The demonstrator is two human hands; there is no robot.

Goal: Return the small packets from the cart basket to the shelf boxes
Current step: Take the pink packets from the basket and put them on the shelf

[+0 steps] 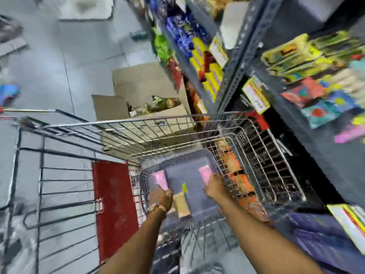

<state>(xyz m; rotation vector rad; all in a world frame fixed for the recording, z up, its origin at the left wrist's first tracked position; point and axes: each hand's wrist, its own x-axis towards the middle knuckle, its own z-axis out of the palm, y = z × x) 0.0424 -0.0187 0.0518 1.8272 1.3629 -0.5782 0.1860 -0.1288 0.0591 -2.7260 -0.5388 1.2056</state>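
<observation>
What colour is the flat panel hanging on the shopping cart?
Red. The panel on the cart shows in the head view.

Open cardboard box [150, 89] on the floor [79, 56] — seemingly holding snacks.

- Both hands reaching down into cart basket [256, 147]; frame motion-blurred.
- Left hand [161, 198] lying against pink packet [159, 179].
- Right hand [214, 187] touching second pink packet [204, 172].
- Shelf [296, 119] with coloured packs standing just beside basket, right.

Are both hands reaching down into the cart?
Yes, the left hand and right hand both reach into the wire cart basket.
</observation>
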